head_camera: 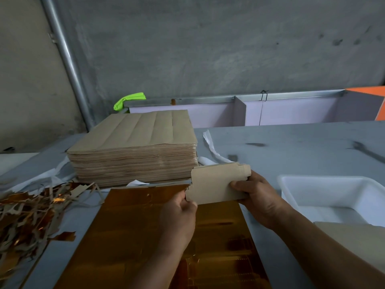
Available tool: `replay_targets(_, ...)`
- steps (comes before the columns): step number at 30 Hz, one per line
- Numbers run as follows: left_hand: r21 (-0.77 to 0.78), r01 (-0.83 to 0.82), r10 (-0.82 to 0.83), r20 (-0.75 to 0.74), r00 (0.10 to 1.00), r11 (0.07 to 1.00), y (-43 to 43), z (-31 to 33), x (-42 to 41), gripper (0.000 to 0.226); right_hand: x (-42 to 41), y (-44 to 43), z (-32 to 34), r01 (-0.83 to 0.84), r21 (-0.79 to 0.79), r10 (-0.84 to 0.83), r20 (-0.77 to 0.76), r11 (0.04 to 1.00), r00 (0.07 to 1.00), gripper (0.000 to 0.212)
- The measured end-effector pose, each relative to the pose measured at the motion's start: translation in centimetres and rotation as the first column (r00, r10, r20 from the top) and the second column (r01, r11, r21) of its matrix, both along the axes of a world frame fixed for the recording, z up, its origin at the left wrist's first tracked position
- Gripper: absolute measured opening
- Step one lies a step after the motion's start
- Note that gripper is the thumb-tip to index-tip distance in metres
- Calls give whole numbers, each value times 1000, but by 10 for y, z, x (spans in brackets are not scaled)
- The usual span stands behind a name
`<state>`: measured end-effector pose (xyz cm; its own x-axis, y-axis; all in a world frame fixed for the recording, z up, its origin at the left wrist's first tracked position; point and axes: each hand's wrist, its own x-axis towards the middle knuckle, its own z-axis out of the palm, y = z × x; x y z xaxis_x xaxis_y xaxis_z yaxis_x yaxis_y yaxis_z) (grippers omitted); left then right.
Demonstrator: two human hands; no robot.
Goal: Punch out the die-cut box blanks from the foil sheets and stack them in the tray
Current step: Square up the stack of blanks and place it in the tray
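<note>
1. Gold foil sheet (pixel 145 226) lies flat on the grey table (pixel 291 142); scrap strips (pixel 27 213) are piled at left.
2. Left hand (pixel 179 213) and right hand (pixel 258 197) pinch the box blank (pixel 216 184) at opposite ends, above the sheet; white tray (pixel 312 190) sits nearby at right.
3. Brown sheet stack (pixel 133 147) stands beyond; concrete wall (pixel 208 49) rises behind.

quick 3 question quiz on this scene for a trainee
1. True or false: the left hand and right hand both hold the blank.
2. Where does the tray lie from the foil sheet? A left, B right, C on top of it.
3. Fill in: the scrap pile lies to the ___ of the foil sheet.
Key: 1 true; 2 B; 3 left.
</note>
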<state>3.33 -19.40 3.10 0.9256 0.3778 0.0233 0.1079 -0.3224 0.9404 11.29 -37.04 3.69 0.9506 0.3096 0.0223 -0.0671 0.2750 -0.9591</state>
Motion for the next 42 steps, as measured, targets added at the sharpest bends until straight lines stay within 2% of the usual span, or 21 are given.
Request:
replay_targets(2, 37, 8, -8, -8, 1000, 999, -5, 1, 0, 48, -1, 1, 0, 5, -5, -5, 5, 1000, 1000, 42)
replay_targets(9, 2, 2, -2, -18, 1000, 1000, -16, 0, 2, 56, -1, 2, 0, 13, -11, -13, 6, 1000, 1000, 43)
replay_targets(18, -79, -43, 48, 60, 997, 996, -8, 1, 3, 19, 2, 0, 1, 23, 46, -20, -79, 999, 997, 40)
replay_targets(27, -304, 110, -69, 140, 988, 946, 12, 13, -4, 37, 5, -4, 1, 40, 69, -29, -155, 997, 988, 40)
replay_targets(31, -315, 158, -110, 165, 980, 936, 16, 14, -5, 38, 4, -3, 3, 31, 62, -20, -173, 998, 985, 38)
replay_targets(42, -312, 158, -95, 210, 973, 937, 17, 6, -5, 30, 4, -3, 3, 8, 41, -2, -145, 999, 989, 36)
